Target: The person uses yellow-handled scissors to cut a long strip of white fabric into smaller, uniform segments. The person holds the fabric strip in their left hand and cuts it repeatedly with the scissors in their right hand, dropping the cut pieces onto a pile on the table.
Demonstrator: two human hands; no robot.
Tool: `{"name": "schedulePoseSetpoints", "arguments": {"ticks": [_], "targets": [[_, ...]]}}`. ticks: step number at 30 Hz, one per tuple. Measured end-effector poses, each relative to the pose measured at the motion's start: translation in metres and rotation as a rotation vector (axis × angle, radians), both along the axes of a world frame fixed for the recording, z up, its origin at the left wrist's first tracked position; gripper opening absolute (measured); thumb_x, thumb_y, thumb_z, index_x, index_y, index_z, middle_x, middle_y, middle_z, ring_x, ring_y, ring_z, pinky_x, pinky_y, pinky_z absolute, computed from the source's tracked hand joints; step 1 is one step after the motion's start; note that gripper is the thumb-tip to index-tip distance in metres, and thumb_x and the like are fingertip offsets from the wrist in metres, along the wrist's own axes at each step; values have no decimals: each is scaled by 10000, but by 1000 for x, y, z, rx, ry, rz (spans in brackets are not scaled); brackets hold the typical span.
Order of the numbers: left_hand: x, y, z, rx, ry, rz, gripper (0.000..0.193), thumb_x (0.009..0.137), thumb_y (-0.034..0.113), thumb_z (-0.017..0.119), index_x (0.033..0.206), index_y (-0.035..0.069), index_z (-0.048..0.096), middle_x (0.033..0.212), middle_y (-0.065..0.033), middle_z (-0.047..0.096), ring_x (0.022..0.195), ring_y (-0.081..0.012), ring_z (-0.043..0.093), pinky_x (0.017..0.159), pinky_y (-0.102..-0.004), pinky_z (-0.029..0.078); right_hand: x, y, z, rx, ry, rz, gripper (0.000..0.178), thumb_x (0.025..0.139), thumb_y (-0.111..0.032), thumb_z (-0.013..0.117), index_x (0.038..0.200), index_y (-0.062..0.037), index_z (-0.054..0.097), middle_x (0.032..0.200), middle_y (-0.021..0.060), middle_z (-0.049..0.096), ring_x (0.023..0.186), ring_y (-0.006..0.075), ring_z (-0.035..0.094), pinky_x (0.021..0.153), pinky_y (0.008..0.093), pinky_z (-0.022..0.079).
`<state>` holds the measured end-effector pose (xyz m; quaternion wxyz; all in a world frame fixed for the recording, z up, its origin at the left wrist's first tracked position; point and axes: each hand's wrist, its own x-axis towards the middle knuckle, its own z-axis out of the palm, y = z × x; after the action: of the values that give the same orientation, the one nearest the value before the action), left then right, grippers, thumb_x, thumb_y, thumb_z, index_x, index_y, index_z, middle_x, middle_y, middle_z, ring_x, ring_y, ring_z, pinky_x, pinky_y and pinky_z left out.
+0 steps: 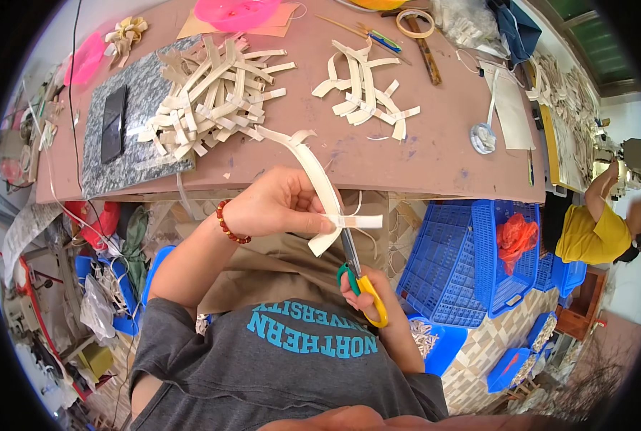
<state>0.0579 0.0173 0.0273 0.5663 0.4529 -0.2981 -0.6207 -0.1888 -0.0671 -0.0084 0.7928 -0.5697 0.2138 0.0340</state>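
In my left hand, pinched between thumb and fingers, is a cream fabric strap with a short cross tab sticking out to the right. My right hand grips a pair of scissors by their yellow and green handles. The scissor blades point up and meet the strap beside the tab; whether they are closed on a thread or fabric is too small to tell. Beyond my hands, a heap of similar sewn straps covers part of the table, and a smaller group of straps lies to its right.
The brown table carries a stone slab with a phone, a pink bowl, a tape roll and a hammer. Blue crates stand below right. A person in yellow works at far right.
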Motion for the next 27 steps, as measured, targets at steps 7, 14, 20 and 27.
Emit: {"name": "schedulePoseSetpoints", "arguments": {"ticks": [7,14,20,27], "targets": [[3,0,-4,16,-28,-81,255,763,-6,679,1004,-4,594,886,-38,640,808,-74,596,705,-214,479,-4,0,-8,-15,23,-3,483,769,-502,649,807,-40,513,676,-16,490,621,59,459,555,208,371],[0,-1,-1,-16,-9,53,209,817,41,640,1017,-1,593,886,-15,625,817,-71,588,717,-213,478,-3,2,-15,-28,17,-26,461,781,-482,646,799,-44,505,683,-25,483,622,52,444,558,201,363],[-9,1,0,4,-47,157,236,824,46,637,1048,-10,590,885,-17,626,826,-71,591,728,-218,483,7,4,-6,58,-38,-13,330,840,-357,584,833,-40,493,732,-12,449,651,56,426,593,197,363],[-11,2,2,2,-129,210,245,799,20,654,1035,-12,594,851,-17,624,768,-64,590,643,-190,474,10,5,-4,17,-33,4,327,841,-345,569,839,-28,490,755,-2,443,657,72,428,604,206,366]]}}
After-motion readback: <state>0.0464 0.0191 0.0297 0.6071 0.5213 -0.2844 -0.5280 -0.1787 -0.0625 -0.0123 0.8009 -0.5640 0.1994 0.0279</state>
